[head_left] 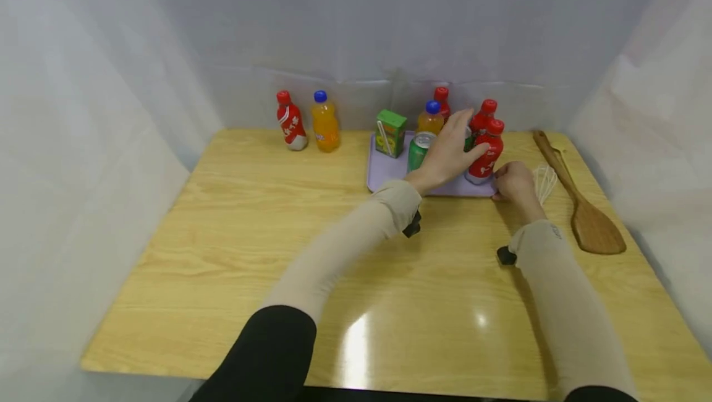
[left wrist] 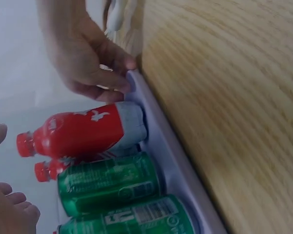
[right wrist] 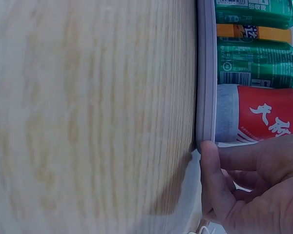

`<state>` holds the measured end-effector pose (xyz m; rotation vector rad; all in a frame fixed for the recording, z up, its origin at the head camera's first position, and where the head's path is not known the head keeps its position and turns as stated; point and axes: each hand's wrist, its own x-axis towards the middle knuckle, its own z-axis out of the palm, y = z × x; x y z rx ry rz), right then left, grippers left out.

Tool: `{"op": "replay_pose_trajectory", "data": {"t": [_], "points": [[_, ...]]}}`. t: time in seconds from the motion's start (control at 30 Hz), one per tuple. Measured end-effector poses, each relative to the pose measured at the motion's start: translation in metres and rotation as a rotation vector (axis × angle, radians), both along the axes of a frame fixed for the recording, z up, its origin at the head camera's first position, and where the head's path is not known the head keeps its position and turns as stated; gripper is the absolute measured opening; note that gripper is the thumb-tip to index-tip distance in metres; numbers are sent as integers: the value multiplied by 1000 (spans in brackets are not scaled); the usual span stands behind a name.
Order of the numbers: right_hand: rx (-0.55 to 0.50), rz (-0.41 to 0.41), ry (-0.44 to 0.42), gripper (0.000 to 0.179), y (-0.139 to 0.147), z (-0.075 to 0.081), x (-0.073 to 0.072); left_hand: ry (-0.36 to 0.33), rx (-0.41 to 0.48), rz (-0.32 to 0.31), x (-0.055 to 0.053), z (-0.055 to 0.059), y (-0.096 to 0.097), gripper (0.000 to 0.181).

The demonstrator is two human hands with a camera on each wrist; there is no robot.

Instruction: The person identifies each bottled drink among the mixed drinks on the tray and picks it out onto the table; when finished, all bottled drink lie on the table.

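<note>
A lavender tray (head_left: 384, 170) stands at the back right of the table, loaded with drinks. On it are a green juice box (head_left: 391, 135), green cans (left wrist: 107, 183), an orange soda bottle (head_left: 429, 122) and red bottles (head_left: 483, 164). My right hand (head_left: 516, 182) pinches the tray's front right corner, its thumb at the rim in the right wrist view. Over the cans, my left hand (head_left: 447, 151) reaches with fingers extended, beside the front red bottle. The left wrist view shows that hand's fingers apart from the bottle caps. Part of the load is hidden behind the left hand.
Left of the tray, a red bottle (head_left: 292, 122) and an orange soda bottle (head_left: 326, 124) stand near the back edge. A wooden spatula (head_left: 597, 229) and a pale wire whisk (head_left: 545, 180) lie at the right. White sheeting (head_left: 356, 31) hangs behind the table.
</note>
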<state>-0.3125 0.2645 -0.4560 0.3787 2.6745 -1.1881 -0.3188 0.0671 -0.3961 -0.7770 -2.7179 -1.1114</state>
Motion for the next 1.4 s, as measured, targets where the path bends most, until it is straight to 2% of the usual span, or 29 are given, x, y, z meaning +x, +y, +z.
{"op": "replay_pose_trajectory", "data": {"t": [0.1,0.33,0.47,0.63,0.8,1.03,1.4], "points": [[4,12,-3,29,2,1,0,50,-114,21,0,-5,10,83],[-21,45,-5,32,5,-2,-3,119,-398,148,-10,-20,32,92],[-13,47,4,31,3,-3,-1,162,-503,199,-12,-29,39,93],[-6,45,5,33,0,-1,1,161,-504,250,-15,-36,44,90],[12,36,-2,36,1,-1,1,166,-493,253,-18,-41,49,89],[35,52,48,38,1,-6,-1,237,-485,278,-16,-40,48,75],[91,22,83,34,-4,-3,4,317,-397,167,-4,-37,40,73]]}}
